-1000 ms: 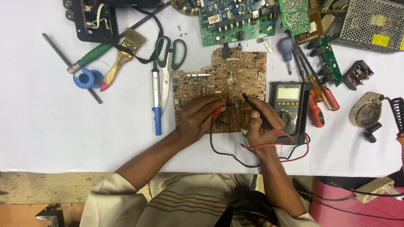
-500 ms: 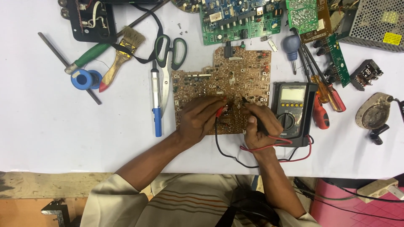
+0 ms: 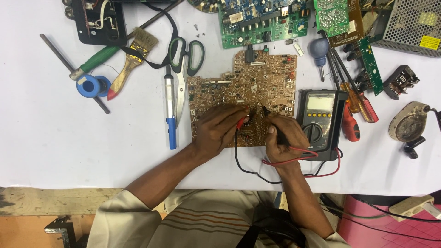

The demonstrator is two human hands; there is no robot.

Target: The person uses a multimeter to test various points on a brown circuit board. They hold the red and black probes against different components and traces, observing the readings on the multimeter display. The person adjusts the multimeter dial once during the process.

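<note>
The left hand [image 3: 216,131] pinched the red probe [image 3: 242,121], the right hand [image 3: 282,138] the black probe [image 3: 265,110], tips angled down onto the brown circuit board [image 3: 239,87] at table centre; the multimeter [image 3: 320,120] sat just right, display facing up for reading

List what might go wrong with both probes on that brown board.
1. The left hand with the red probe and the right hand with the black probe work close together on the densely packed brown circuit board; a slipped tip might bridge neighbouring joints.
2. The looped leads trail near the multimeter; a snag could tug a probe off its point.
</note>
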